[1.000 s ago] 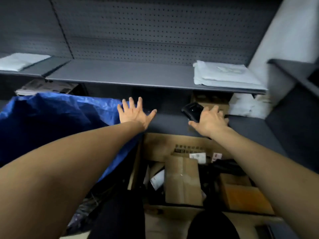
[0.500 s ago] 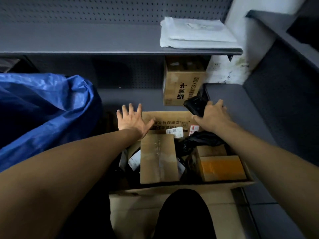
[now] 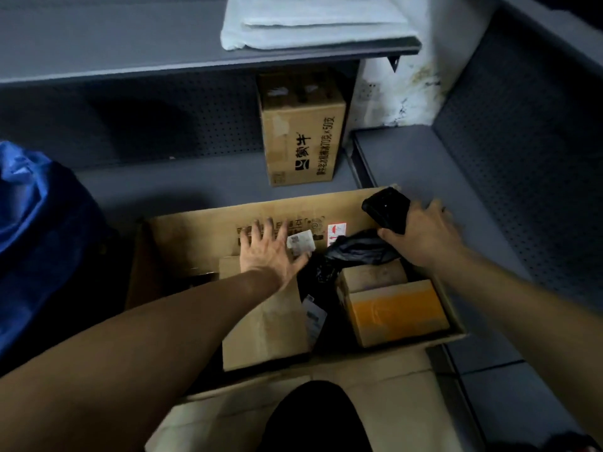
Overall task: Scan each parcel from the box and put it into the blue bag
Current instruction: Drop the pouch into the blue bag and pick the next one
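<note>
Cardboard parcels are lying packed in the open box (image 3: 182,230) on the floor, with the blue bag (image 3: 29,223) sitting just left of it. The left hand (image 3: 270,252) is hovering with fingers (image 3: 257,230) spread wide and holding nothing, over the tall carton (image 3: 264,327). The right hand (image 3: 421,236) is gripping the scanner (image 3: 386,208) above the box's far right corner. I am counting two stiff cartons, the tall one and an orange-taped one (image 3: 396,311), plus one black poly parcel (image 3: 355,249); more may be hiding underneath. Judging by looks, the cartons are seeming rigid and light enough for one hand, best gripped across the narrow sides. The poly parcel is probably soft and slippery, so pinching a fold is looking wiser.
</note>
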A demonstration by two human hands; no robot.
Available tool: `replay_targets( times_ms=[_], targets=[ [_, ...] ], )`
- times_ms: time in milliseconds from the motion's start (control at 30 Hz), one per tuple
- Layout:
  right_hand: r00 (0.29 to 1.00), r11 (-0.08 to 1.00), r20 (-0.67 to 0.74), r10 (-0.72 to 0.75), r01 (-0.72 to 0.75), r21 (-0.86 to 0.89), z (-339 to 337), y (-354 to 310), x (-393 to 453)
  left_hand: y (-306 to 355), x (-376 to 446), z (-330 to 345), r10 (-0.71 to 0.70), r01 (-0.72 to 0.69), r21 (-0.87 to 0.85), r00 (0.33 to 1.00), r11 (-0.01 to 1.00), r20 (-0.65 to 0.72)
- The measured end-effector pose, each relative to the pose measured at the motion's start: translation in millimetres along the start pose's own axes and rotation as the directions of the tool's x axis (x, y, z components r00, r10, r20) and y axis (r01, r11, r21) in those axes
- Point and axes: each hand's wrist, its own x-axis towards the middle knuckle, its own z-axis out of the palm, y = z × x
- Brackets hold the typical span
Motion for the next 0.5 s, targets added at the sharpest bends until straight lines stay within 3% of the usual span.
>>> replay_targets(
  times_ms=[367, 500],
  targets=[
    [0.995, 0.996, 0.072, 0.073, -0.075, 0.037, 52.4, 57.3, 23.0, 98.4, 41.6, 56.0, 0.367, -0.368, 0.031, 0.929, 0.929, 0.038],
    [0.992, 0.995, 0.094, 0.083, -0.087, 0.038, 69.6, 62.5, 28.7, 109.3, 50.9, 72.6, 0.416, -0.419, 0.017, 0.905, 0.908, 0.086]
  ],
)
